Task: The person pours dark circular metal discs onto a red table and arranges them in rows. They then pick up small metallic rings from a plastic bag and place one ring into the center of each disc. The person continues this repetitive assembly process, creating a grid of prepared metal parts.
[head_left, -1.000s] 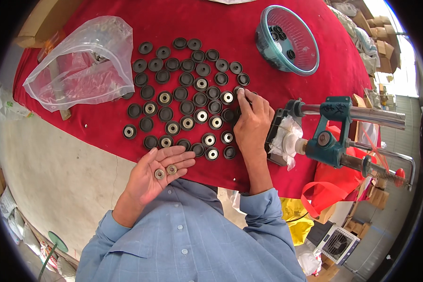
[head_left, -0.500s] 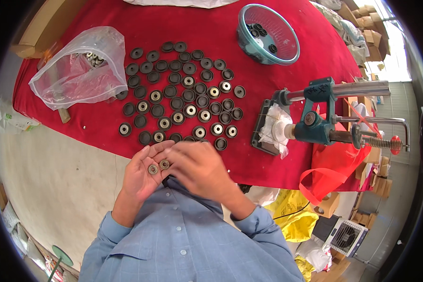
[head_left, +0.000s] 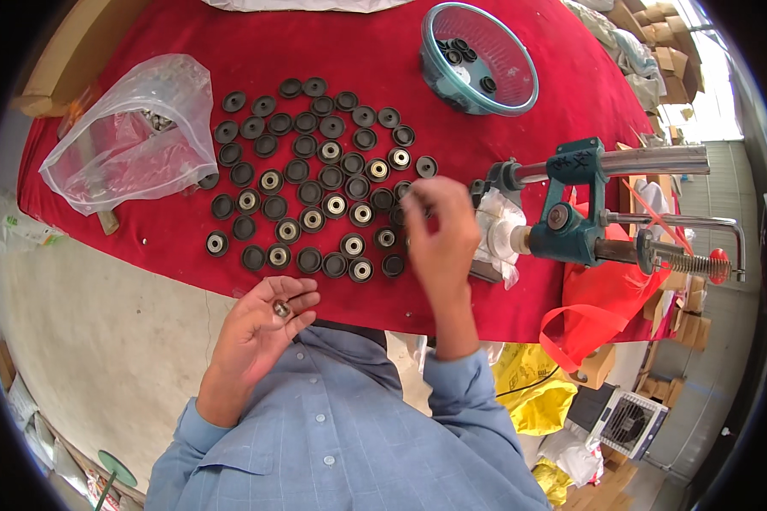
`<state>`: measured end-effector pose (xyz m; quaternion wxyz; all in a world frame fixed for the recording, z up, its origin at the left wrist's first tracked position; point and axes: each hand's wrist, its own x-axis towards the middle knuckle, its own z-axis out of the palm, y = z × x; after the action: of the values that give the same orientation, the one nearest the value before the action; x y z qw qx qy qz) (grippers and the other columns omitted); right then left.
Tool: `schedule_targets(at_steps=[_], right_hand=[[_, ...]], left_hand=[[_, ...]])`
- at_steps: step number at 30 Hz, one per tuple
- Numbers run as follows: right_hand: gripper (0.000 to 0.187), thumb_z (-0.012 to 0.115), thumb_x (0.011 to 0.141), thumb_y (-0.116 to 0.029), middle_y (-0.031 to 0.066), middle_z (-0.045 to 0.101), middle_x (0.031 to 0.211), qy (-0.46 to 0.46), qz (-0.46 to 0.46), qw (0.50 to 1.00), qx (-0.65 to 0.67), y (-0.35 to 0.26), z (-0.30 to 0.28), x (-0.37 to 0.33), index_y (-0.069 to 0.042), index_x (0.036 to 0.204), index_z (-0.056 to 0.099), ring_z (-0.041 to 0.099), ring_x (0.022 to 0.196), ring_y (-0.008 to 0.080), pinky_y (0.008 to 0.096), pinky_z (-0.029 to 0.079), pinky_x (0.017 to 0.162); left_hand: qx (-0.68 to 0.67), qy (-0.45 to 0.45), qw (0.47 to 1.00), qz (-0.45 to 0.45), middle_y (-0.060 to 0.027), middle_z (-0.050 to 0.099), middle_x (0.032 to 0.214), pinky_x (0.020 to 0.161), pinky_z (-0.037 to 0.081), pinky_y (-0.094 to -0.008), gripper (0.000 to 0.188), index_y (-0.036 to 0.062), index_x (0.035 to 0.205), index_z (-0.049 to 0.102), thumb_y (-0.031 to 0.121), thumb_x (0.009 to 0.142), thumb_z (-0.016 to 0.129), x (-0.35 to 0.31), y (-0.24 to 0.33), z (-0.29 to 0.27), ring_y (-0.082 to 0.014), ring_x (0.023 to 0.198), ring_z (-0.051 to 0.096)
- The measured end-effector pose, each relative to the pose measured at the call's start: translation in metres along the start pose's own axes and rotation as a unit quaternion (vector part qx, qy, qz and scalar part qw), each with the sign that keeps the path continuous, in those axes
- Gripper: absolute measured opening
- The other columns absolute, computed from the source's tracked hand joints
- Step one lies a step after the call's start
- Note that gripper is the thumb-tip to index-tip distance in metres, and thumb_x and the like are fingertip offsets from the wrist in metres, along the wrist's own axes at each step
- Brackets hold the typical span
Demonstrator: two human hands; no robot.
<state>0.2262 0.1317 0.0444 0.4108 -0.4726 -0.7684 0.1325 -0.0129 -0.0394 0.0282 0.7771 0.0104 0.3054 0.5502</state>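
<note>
Rows of round black caps [head_left: 309, 260] lie on the red cloth [head_left: 349, 311], and several have a shiny metal bearing [head_left: 336, 205] set in the middle. In front of them my left hand [head_left: 251, 328] is curled palm up, with a small bearing [head_left: 281, 308] held at its fingers. My right hand [head_left: 443, 234] hovers above the right edge of the rows, thumb and fingers drawn together and pointing down. Whatever sits between those fingertips is hidden, and the hand covers some caps beneath it.
Right of the caps stands a green hand press [head_left: 575, 209] with a metal lever. A teal basket [head_left: 520, 106] holding more black caps is at the back. To the left lies an open plastic bag [head_left: 192, 162] with metal parts. A red bag [head_left: 596, 302] hangs off the table's right side.
My right hand has left my left hand and moved right, over the caps. One bearing shows in my left hand, where two showed before. The view has shifted slightly.
</note>
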Motion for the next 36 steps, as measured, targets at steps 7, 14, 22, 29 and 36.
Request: schedule_targets(at_steps=[7,14,22,29,36], right_hand=[[0.018,0.077,0.091,0.002,0.0164,0.071,0.108,-0.001,0.053,0.997,-0.057,0.061,0.015,0.021,0.001,0.108,0.072,0.071,0.094,0.0362,0.0446,0.06,0.082],[0.021,0.072,0.09,0.004,0.0145,0.071,0.112,-0.019,0.007,0.991,-0.131,0.055,0.019,0.015,0.003,0.11,0.075,0.068,0.105,0.0345,0.0461,0.057,0.09],[0.047,0.065,0.083,0.011,0.0137,0.07,0.126,-0.047,0.011,0.976,-0.214,0.045,0.016,-0.003,0.001,0.127,0.075,0.066,0.116,0.0339,0.0464,0.053,0.102],[0.051,0.062,0.082,0.014,0.0145,0.068,0.128,-0.023,0.038,0.987,-0.152,0.05,0.016,-0.009,0.0,0.129,0.074,0.065,0.118,0.035,0.0456,0.052,0.104],[0.045,0.064,0.085,0.012,0.0159,0.068,0.126,0.007,0.061,0.996,-0.071,0.051,0.017,-0.008,0.001,0.128,0.074,0.066,0.115,0.0357,0.0465,0.053,0.101]], left_hand=[[0.096,0.052,0.994,-0.002,-0.0175,0.065,0.134,0.104,0.058,-0.037,0.035,-0.0005,0.13,0.06,-0.006,0.096,0.053,-0.004,0.012,0.007,-0.0207,0.116,0.069],[0.181,0.095,0.978,0.046,-0.0219,0.076,0.119,0.075,0.065,-0.0282,0.027,-0.0028,0.129,0.064,0.016,0.11,0.064,-0.002,0.017,0.012,-0.0195,0.089,0.078],[0.361,0.111,0.903,0.206,-0.0156,0.08,0.099,0.067,0.061,-0.0275,0.023,-0.0045,0.12,0.074,0.014,0.109,0.066,0.009,0.035,0.015,-0.0199,0.081,0.079],[0.501,0.094,0.795,0.329,-0.0093,0.076,0.094,0.07,0.056,-0.0251,0.019,-0.002,0.121,0.078,0.003,0.103,0.07,0.053,0.072,0.049,-0.0144,0.085,0.075],[0.73,0.007,0.504,0.463,-0.0121,0.074,0.096,0.074,0.057,-0.033,0.021,0.0018,0.115,0.08,0.002,0.095,0.077,0.17,0.098,0.071,-0.0228,0.081,0.073]])
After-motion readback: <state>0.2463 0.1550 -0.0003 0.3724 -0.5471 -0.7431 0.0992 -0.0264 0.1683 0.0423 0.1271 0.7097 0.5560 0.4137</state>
